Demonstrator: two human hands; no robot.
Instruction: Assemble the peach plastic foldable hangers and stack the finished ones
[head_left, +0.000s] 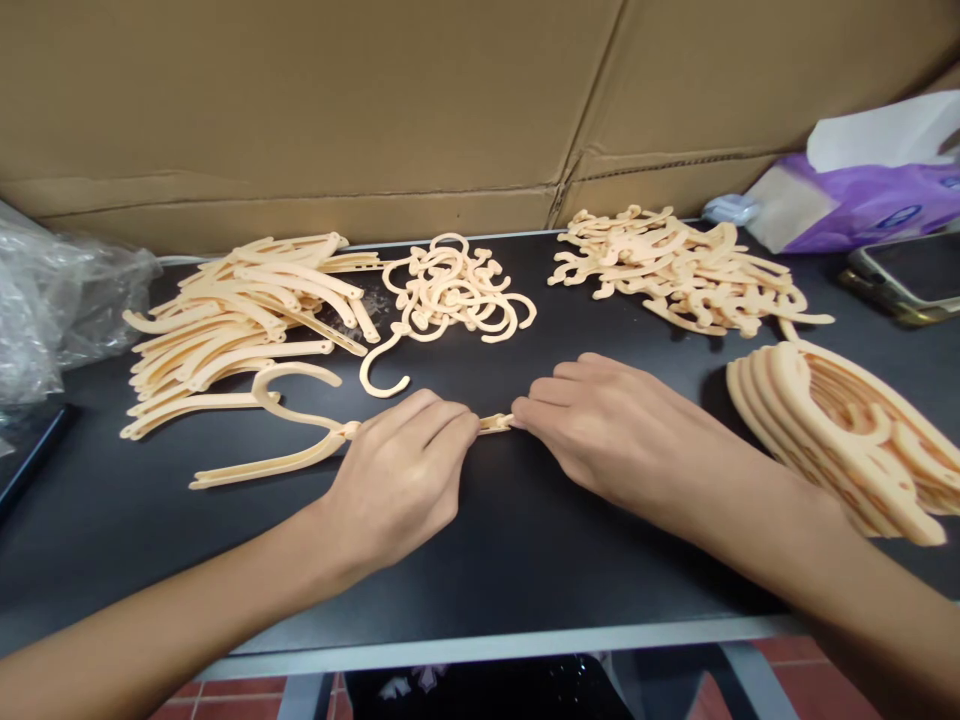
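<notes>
On the black table (487,540), my left hand (401,470) and my right hand (600,425) press down with curled fingers on a peach plastic hanger piece (262,465). The piece runs under both hands, and only a short bit of it shows between the fingertips. Its long arm and a curved part stick out to the left of my left hand. A single loose hook (382,365) lies just beyond my left hand.
A pile of long hanger arms (232,320) lies at the left, a heap of hooks (457,285) in the middle back, small clips (675,270) at the back right, and stacked assembled hangers (840,430) at the right. Cardboard (450,100) stands behind. A plastic bag (52,300) is left, a tissue pack (862,190) right.
</notes>
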